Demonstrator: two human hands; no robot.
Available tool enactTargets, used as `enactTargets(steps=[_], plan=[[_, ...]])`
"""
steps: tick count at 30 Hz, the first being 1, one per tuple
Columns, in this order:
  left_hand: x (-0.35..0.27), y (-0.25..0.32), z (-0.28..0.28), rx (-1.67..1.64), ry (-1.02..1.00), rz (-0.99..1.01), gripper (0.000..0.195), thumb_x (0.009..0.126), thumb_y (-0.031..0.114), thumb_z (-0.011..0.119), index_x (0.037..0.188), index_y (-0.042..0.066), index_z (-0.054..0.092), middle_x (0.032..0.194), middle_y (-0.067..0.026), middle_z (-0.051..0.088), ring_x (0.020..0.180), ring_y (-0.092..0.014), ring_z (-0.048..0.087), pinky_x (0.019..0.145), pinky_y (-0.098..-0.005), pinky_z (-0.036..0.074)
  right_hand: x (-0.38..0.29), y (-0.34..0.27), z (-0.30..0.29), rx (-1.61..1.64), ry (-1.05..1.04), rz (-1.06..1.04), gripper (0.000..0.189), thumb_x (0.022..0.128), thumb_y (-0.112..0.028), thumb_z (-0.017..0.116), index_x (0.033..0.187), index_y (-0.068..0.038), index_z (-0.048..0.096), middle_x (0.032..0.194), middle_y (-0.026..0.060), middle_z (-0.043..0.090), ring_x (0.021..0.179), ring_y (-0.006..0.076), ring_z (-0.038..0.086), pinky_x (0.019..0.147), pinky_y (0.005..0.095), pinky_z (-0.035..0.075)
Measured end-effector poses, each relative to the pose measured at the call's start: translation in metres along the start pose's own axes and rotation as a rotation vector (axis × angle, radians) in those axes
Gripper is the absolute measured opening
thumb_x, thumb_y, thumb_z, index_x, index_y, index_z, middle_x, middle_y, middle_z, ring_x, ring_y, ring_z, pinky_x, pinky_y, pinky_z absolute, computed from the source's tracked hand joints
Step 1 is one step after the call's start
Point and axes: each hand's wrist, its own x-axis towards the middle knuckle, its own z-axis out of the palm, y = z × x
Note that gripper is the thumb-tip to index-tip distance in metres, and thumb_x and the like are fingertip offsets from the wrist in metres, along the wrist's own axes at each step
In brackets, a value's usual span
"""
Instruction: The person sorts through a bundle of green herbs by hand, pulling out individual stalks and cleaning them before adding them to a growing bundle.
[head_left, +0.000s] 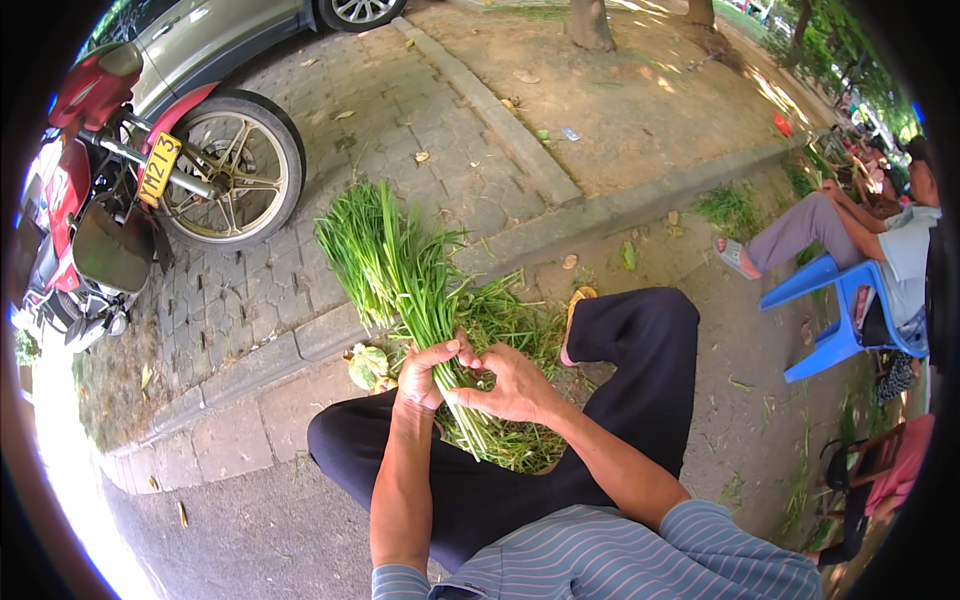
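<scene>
A bunch of long green garlic chives (426, 304) slants across the space between my knees, pale stem ends towards me. My left hand (424, 375) is wrapped around its lower stalks. Just below, my right hand (514, 386) has its thumb lying over the pale stems and its fingertips close to the left fingers. A second heap of chives (352, 247) rests on the paving at the kerb, to the left of the held bunch. Loose green and yellowed trimmings (517, 315) are piled on the ground under my hands and between my legs.
A concrete kerb (330, 334) runs between me and the paving. At the left a red motorcycle (97, 217) stands before a parked car (217, 37). To the right a person sits on a blue plastic chair (825, 315), with more greens (727, 210) on the ground nearby.
</scene>
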Motion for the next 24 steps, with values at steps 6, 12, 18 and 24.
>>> enactTargets(steps=[6,12,18,24], plan=[[0.002,-0.001,0.000,-0.020,-0.019,0.046,0.043,0.073,0.003,0.066,0.111,0.001,0.047,0.079,-0.0078,0.052,0.068,-0.020,0.054,0.068,-0.0377,0.052,-0.002,0.000,-0.002,0.584,-0.339,0.426,0.052,0.075,-0.043,0.073,0.095,0.003,0.058,0.081,0.0055,0.063,0.069,0.0151,0.060,0.065,0.0294,0.050],[0.002,-0.006,0.000,-0.111,-0.008,0.034,0.038,0.072,-0.002,0.065,0.106,0.000,0.049,0.075,-0.0094,0.054,0.067,-0.023,0.056,0.073,-0.0425,0.053,-0.003,0.001,0.020,0.568,-0.337,0.262,0.041,0.078,-0.023,0.073,0.104,0.001,0.054,0.088,0.0105,0.062,0.073,0.0148,0.063,0.063,0.0243,0.050],[0.002,0.001,-0.002,0.117,0.057,-0.004,0.021,0.071,0.001,0.070,0.088,-0.002,0.060,0.075,-0.0118,0.062,0.076,-0.027,0.064,0.076,-0.0432,0.055,-0.012,-0.014,0.030,0.869,-0.256,0.604,0.028,0.081,-0.018,0.065,0.097,0.001,0.052,0.074,0.0065,0.058,0.054,0.0130,0.057,0.047,0.0272,0.048],[0.004,0.003,-0.016,0.183,0.220,-0.214,0.019,0.071,0.004,0.070,0.086,-0.004,0.062,0.079,-0.0135,0.064,0.077,-0.029,0.064,0.076,-0.0408,0.053,-0.017,0.003,0.060,0.276,-0.101,0.544,0.045,0.075,-0.025,0.059,0.110,0.001,0.050,0.061,0.0100,0.059,0.051,0.0236,0.058,0.052,0.0364,0.048]])
